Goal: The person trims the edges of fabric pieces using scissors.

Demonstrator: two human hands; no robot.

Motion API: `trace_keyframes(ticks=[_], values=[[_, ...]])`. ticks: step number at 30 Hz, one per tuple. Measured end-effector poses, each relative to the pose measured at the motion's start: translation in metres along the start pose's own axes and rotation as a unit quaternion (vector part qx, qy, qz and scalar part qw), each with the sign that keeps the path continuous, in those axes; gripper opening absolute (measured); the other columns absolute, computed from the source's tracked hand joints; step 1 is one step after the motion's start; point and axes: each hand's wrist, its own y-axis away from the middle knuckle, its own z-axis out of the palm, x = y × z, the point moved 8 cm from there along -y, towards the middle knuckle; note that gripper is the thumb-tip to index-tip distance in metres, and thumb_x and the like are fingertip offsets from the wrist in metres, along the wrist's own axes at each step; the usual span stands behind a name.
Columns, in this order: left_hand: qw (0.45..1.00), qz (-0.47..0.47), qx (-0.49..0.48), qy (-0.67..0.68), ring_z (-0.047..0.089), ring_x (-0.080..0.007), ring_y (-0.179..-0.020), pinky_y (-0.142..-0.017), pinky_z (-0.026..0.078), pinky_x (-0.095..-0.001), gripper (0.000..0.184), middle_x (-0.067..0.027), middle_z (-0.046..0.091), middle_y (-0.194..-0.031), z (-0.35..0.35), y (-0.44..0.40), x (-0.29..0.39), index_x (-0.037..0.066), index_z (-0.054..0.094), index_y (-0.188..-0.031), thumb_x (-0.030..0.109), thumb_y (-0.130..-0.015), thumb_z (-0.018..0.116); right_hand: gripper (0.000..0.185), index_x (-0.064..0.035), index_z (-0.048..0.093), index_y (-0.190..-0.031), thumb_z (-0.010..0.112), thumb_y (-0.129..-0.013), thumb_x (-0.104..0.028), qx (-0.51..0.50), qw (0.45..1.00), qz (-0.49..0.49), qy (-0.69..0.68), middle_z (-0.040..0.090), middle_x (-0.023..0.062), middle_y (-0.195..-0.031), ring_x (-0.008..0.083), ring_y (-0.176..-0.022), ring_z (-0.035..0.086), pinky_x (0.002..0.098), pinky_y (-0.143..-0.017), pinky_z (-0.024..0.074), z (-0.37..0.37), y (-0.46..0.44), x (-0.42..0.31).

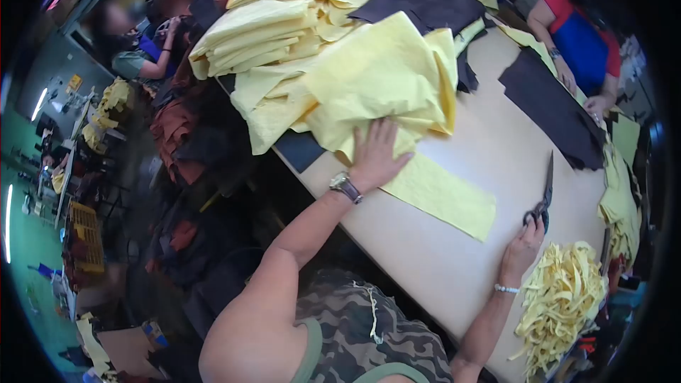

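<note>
Left hand (377,157) — fingers moderately spread, resting on folded yellow material (383,74). Right hand (523,245) — fingers curled around the handles of dark scissors (543,206).

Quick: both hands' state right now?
Left hand: open, palm down on yellow material, fingers spread.
Right hand: closed, holding scissors by the handles.

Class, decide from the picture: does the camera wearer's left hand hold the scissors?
No, the scissors are in the right hand, while the left hand lies on yellow material.
</note>
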Motion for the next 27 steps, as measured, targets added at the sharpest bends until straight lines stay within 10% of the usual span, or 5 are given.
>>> trace_keyframes(ticks=[3,8,11,16,27], values=[[0.999,-0.038,0.009,-0.022,0.03,-0.0331,-0.128,-0.099,0.028,-0.0551,0.069,-0.0188,0.034,-0.137,0.002,0.003,0.005,-0.004,0.031,-0.132,0.04,-0.083,0.053,0.026,-0.0002,0.057,-0.106,0.047,-0.082,-0.003,-0.051,0.995,0.019,0.079,0.056,0.0182,-0.109,0.0336,-0.1,0.054,0.0403,-0.083,0.044,0.003,-0.002,0.014],[0.947,0.276,0.161,0.04,0.041,-0.0331,-0.12,-0.097,0.035,-0.0458,0.052,-0.0198,0.044,-0.128,-0.04,0.035,0.105,0.0,0.046,-0.122,0.023,-0.079,0.06,0.023,-0.0025,0.058,-0.095,0.054,-0.08,-0.019,-0.062,0.988,0.116,0.08,0.061,0.0154,-0.09,0.0336,-0.081,0.06,0.0429,-0.068,0.0471,0.004,-0.015,0.031],[0.877,0.445,0.021,0.18,0.043,-0.0321,-0.118,-0.095,0.037,-0.0458,0.044,-0.0187,0.047,-0.125,-0.033,0.07,0.166,0.001,0.051,-0.116,0.02,-0.078,0.06,0.028,-0.0011,0.062,-0.083,0.059,-0.077,-0.029,-0.161,0.969,0.184,0.022,0.062,0.0165,-0.072,0.0361,-0.071,0.06,0.0431,-0.064,0.0465,-0.004,-0.018,0.036],[0.888,0.434,-0.014,0.155,0.053,-0.0276,-0.107,-0.088,0.044,-0.0374,0.038,-0.0127,0.055,-0.115,0.012,0.054,0.194,0.002,0.053,-0.11,0.013,-0.074,0.059,0.016,-0.0009,0.059,-0.078,0.066,-0.075,-0.014,-0.301,0.756,0.368,-0.45,0.054,0.001,-0.061,0.008,-0.054,0.053,0.0212,-0.05,0.0427,-0.01,0.056,0.046],[0.871,0.448,0.059,0.192,0.058,-0.0244,-0.097,-0.079,0.049,-0.0329,0.024,-0.008,0.062,-0.102,0.01,0.059,0.206,0.005,0.062,-0.097,0.005,-0.073,0.057,0.024,-0.0019,0.055,-0.077,0.072,-0.074,-0.018,-0.424,0.62,0.481,-0.452,0.055,0.0,-0.06,0.0055,-0.048,0.052,0.0189,-0.043,0.0395,-0.089,0.199,-0.014]])
